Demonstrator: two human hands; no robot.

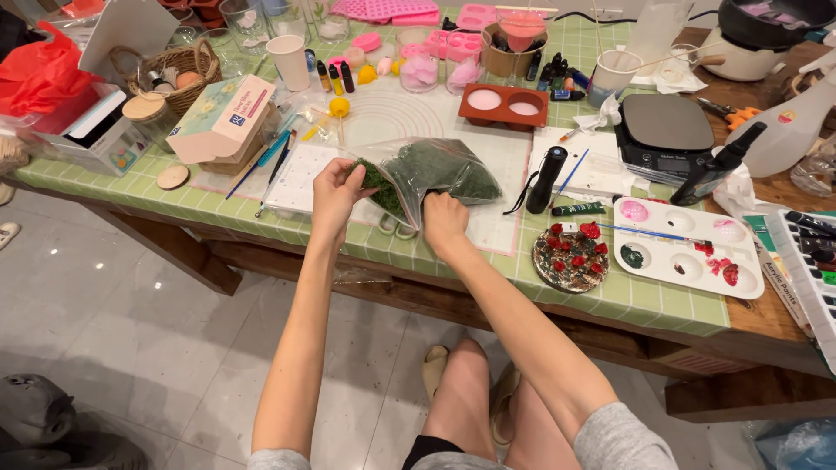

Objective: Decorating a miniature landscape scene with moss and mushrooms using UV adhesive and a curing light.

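**Both hands at a bag of green moss on a crowded craft table**

The left hand point(335, 193) pinches the open edge of a clear plastic bag point(431, 174) of dark green moss, fingers closed on the rim. The right hand point(444, 222) is at the bag's mouth, fingers curled down into the opening; what they grip cannot be told. The bag lies on a white mat at the near edge of the green checked table point(610, 296). Just right of it lies a black flashlight point(549, 178), then a round disc with red flowers point(570, 258) and a white paint palette point(688, 248). Behind stand a brown two-well mould point(503, 104) and a kitchen scale point(666, 130). A cardboard box point(222, 117) sits to the left.
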